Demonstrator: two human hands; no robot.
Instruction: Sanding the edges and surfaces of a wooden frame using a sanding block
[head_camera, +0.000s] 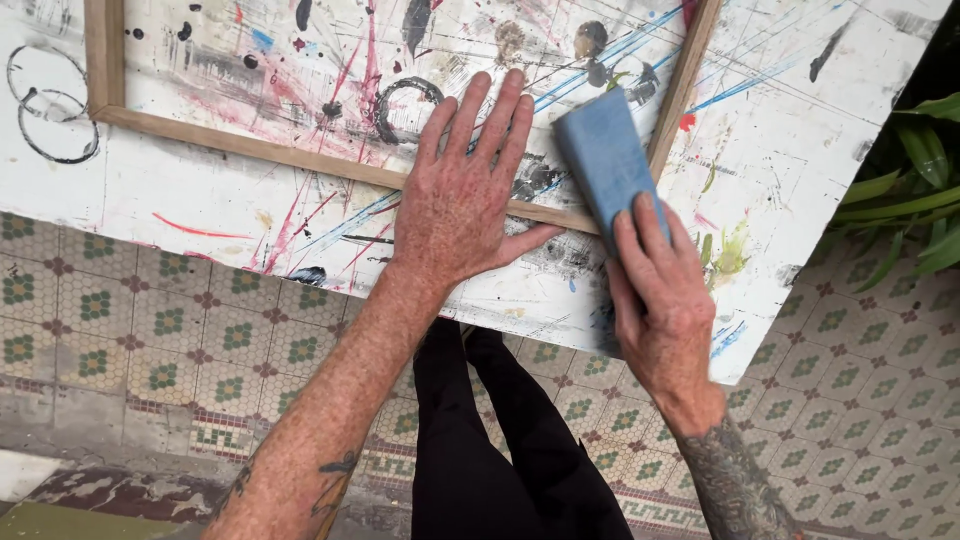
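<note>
On the near right corner of the wooden frame (330, 163), a blue sanding block (605, 160), long and rectangular, tilted so its far end leans left. Lying across the frame's near rail where that rail meets the right rail. Gripped at its near end by the right hand (665, 305), fingers curled over the top face, thumb side hidden underneath. Just left of the block, the left hand (462, 195), released and pressed flat, fingers spread and pointing far, palm across the near rail, thumb stretched right along the rail toward the block but apart from it. Holding nothing.

Under both hands, the frame: pale bare wood, thin rails, near rail running from far left down toward the right, left rail and right rail rising out of view at the far edge. Beneath the frame, a white paint-spattered tabletop (800, 150), streaked with red, blue, black and a little green, dark ring marks at the far left. Tattooed forearms reaching up from the near edge. Between them, black trousers (500, 440). Below the tabletop, a patterned tile floor (150, 320) in cream with green and brown flowers. At the far right, green plant leaves (915, 200).
</note>
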